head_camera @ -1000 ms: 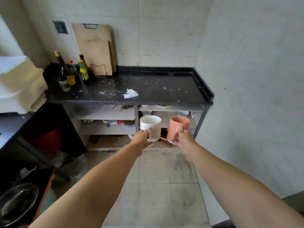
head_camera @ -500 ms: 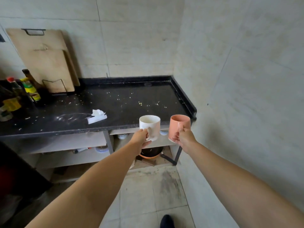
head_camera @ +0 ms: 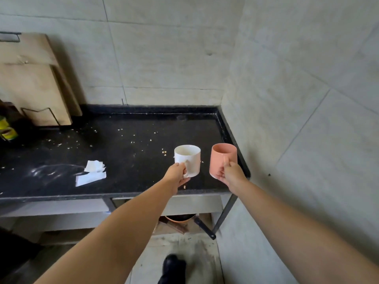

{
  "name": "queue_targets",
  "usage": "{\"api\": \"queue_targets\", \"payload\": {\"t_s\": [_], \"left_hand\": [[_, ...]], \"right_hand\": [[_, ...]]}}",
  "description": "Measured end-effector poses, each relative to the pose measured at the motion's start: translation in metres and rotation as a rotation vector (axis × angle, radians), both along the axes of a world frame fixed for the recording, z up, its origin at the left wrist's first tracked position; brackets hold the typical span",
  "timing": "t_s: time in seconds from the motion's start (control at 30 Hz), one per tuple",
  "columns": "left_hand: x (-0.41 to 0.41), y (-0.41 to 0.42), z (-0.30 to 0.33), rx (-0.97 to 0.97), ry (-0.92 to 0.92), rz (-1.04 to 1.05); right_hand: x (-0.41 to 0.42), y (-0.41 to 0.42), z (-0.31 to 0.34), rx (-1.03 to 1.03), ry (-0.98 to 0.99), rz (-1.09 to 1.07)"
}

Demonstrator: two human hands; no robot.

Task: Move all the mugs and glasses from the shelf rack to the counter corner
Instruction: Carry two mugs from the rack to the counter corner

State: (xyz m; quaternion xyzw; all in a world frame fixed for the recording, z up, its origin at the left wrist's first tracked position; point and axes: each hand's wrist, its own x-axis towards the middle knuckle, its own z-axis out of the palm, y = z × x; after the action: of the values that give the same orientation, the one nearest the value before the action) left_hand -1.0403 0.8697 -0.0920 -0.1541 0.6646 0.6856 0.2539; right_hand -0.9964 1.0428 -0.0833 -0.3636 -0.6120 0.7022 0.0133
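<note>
My left hand point(head_camera: 176, 175) grips the handle of a white mug point(head_camera: 188, 158), held upright over the front right part of the black counter point(head_camera: 127, 148). My right hand point(head_camera: 230, 174) grips a pink mug point(head_camera: 222, 157) by its handle, upright, just above the counter's right front edge. The two mugs hang side by side, a small gap between them. The counter's back right corner point(head_camera: 213, 117) lies beyond them against the tiled walls. The shelf rack point(head_camera: 61, 220) under the counter shows only partly, below my arms.
Crumpled white paper point(head_camera: 91, 174) lies on the counter left of the mugs, with crumbs scattered about. Wooden cutting boards point(head_camera: 34, 83) lean on the back wall at left, bottles point(head_camera: 7, 130) beside them. An orange-rimmed pan point(head_camera: 180, 218) sits on the lower shelf. My shoe point(head_camera: 173, 267) is on the floor.
Both mugs rose from in front of the shelf rack to above the countertop, and the view closed in on the counter's right end. Both grips are unchanged.
</note>
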Motion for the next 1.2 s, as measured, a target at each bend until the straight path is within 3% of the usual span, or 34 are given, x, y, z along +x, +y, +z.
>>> {"api": "queue_targets", "payload": {"t_s": [0.47, 0.67, 1.2], "left_hand": [[-0.235, 0.079, -0.030, -0.007, -0.055, -0.126], [-0.309, 0.112, -0.053, -0.037, -0.077, -0.108], [-0.404, 0.161, -0.108, -0.022, 0.032, -0.045]], "right_hand": [[-0.226, 0.071, -0.038, 0.050, -0.015, -0.035], [-0.311, 0.096, -0.054, -0.032, 0.024, -0.059], [-0.417, 0.137, -0.106, 0.046, 0.061, 0.007]]}}
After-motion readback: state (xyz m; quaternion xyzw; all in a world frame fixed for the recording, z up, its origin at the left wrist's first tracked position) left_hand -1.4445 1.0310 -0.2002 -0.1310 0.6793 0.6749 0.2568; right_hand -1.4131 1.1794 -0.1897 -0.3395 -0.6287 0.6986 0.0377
